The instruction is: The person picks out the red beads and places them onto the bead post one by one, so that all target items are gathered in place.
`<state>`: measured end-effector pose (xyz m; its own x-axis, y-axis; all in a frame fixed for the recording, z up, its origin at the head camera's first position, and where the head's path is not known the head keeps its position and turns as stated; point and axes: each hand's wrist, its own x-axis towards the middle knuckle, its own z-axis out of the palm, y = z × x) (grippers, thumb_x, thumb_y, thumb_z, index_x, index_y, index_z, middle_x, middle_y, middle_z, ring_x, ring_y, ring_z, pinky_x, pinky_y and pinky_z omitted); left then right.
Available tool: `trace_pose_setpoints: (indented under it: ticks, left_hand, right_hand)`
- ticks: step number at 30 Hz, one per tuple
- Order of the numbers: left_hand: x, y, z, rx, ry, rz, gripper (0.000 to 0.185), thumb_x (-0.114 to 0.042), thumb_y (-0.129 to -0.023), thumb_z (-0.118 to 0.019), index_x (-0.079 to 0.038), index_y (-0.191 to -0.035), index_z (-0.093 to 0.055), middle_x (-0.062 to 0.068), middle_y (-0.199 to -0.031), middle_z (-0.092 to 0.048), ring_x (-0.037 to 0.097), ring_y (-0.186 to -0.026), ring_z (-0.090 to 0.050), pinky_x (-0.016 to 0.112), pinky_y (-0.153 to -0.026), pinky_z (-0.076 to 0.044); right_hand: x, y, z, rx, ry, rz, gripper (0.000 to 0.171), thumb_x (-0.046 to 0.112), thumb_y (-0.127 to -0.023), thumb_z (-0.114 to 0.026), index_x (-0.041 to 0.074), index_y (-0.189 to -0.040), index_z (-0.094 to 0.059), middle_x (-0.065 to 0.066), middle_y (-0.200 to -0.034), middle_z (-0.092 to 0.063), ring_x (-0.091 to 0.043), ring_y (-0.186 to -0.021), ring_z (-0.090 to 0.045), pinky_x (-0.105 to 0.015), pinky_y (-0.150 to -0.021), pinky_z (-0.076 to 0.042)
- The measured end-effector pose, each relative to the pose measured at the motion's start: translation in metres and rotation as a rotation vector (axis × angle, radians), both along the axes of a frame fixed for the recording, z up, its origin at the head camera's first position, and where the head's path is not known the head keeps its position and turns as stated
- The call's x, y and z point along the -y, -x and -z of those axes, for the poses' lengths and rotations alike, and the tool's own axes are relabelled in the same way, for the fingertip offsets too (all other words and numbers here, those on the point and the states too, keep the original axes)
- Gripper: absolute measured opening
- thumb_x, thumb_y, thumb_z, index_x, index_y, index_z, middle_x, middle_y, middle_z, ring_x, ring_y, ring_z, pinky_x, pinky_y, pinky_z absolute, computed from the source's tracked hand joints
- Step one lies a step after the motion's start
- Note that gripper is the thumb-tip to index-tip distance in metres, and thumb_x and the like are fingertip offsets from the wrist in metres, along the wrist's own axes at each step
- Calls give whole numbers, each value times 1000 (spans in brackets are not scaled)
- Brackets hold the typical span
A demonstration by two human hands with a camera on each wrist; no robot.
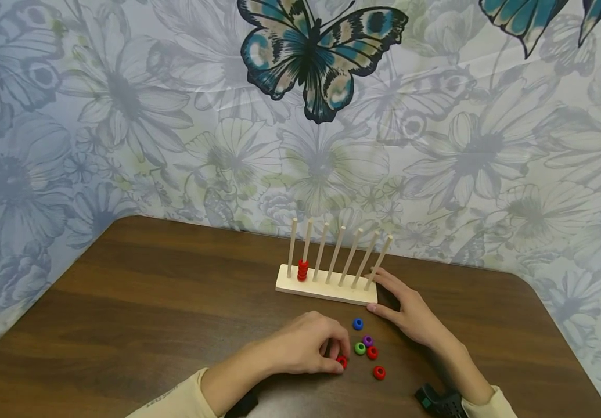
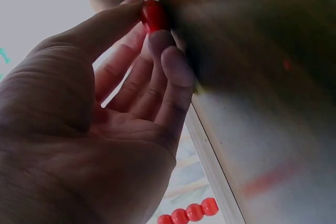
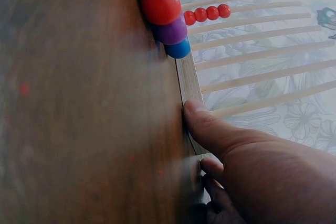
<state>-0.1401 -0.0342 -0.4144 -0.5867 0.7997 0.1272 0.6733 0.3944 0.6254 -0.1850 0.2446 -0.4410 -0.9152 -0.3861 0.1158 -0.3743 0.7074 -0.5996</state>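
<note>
A pale wooden peg rack (image 1: 326, 288) with several upright pegs stands on the brown table (image 1: 138, 302). A short stack of red beads (image 1: 302, 270) sits on its second peg from the left. My left hand (image 1: 339, 357) pinches a red bead (image 1: 341, 362) against the tabletop; in the left wrist view the bead (image 2: 154, 15) is between thumb and fingertip. My right hand (image 1: 380, 296) holds the rack's right end, thumb (image 3: 210, 129) pressed on the base's front edge (image 3: 188, 80). Loose blue (image 1: 357, 324), purple (image 1: 367, 340), green (image 1: 360, 348) and two red beads (image 1: 372, 352) lie between my hands.
The table's back edge meets a floral cloth with a large butterfly (image 1: 316, 52). Black wrist-camera mounts (image 1: 441, 402) show at the bottom edge. The second loose red bead (image 1: 379, 372) lies closest to me, just right of my left hand.
</note>
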Motion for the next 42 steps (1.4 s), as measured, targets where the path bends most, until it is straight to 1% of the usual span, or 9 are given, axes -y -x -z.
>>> trace_pose_setpoints:
  ticks: [4, 8, 18, 24, 27, 30, 35, 39, 42]
  left_hand:
    - [-2, -1, 0, -27, 31, 9, 17, -22, -78, -84, -27, -87, -70, -18, -71, -56, -10, -56, -46, 12, -56, -41]
    - [-3, -1, 1, -34, 50, 7, 19, -22, -76, -85, -27, -87, -70, -17, -74, -57, -9, -58, -46, 11, -58, -40]
    - [-4, -1, 0, -45, 57, 16, 19, -21, -76, -85, -25, -83, -67, -17, -77, -56, -8, -62, -48, 10, -59, -40]
    - [-3, -1, -1, -89, 67, -6, 18, -23, -76, -84, -28, -83, -68, -18, -78, -55, -7, -64, -47, 11, -60, -38]
    - [-3, 0, -2, -95, 37, -19, 18, -24, -77, -84, -28, -83, -67, -18, -78, -57, -8, -60, -46, 11, -58, -38]
    - [-2, 2, -4, -70, -11, -45, 17, -23, -79, -83, -26, -84, -67, -17, -71, -57, -9, -54, -45, 11, -54, -40]
    - [3, 10, -12, -2, -89, -137, 16, -17, -82, -80, -24, -89, -67, -16, -64, -57, -6, -53, -49, 14, -53, -42]
    - [7, 16, -20, 7, -169, -202, 17, -14, -83, -79, -22, -92, -68, -14, -70, -61, -2, -57, -54, 16, -56, -45]
    - [11, 21, -28, 0, -221, -240, 17, -13, -83, -80, -21, -93, -68, -14, -79, -65, 0, -62, -57, 19, -58, -48]
  right_hand:
    - [0, 1, 0, -5, 3, -1, 66, 42, -91, -69, 18, -148, -45, -9, -160, -30, -38, -146, -30, -64, -110, -32]
    - [0, 1, 0, -3, 6, -7, 67, 41, -91, -69, 17, -148, -44, -9, -160, -30, -38, -146, -30, -64, -110, -31]
    - [-1, 1, 0, -3, 9, -6, 66, 41, -91, -70, 17, -148, -45, -9, -160, -31, -37, -146, -30, -63, -111, -32]
    - [0, 1, 0, -5, 15, -4, 66, 40, -91, -70, 17, -147, -46, -9, -160, -31, -38, -146, -31, -64, -110, -32]
    - [0, 1, 0, -5, 14, -4, 66, 40, -91, -70, 17, -147, -46, -10, -160, -31, -38, -146, -30, -64, -110, -32]
    - [0, 2, 1, -6, 12, -4, 67, 40, -91, -70, 16, -148, -45, -9, -160, -32, -37, -146, -31, -63, -110, -32]
    - [0, 2, 1, -12, 3, -3, 67, 41, -90, -70, 16, -148, -45, -8, -160, -32, -36, -146, -31, -62, -111, -32]
    - [0, 2, 2, -16, 0, -1, 67, 41, -90, -70, 17, -148, -46, -8, -160, -32, -36, -146, -32, -63, -110, -32]
    - [0, 1, 1, -18, -3, -1, 67, 41, -91, -69, 17, -148, -46, -8, -160, -32, -36, -146, -31, -63, -110, -32]
